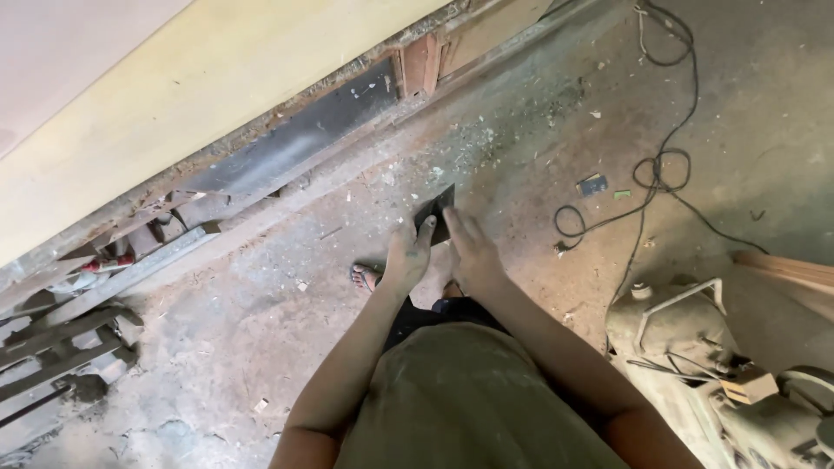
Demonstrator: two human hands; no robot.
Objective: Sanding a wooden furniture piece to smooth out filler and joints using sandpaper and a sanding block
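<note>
Both hands are gripping a small dark sheet (pixel 434 214), possibly sandpaper, above the dusty floor (pixel 261 304). Left hand (pixel 407 258) is pinching its lower edge; right hand (pixel 469 252) is lying flat against it.

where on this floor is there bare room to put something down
Bare floor lies between the foot and the metal frame pieces, and again beyond the black cable. It is crowded by the dusty machine and along the wall base.

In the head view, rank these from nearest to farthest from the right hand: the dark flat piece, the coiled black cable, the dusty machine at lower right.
1. dark flat piece: touching the right hand.
2. coiled black cable: on the floor, to the right.
3. dusty machine: lower right corner, roughly as far as the cable; too close to call.
</note>
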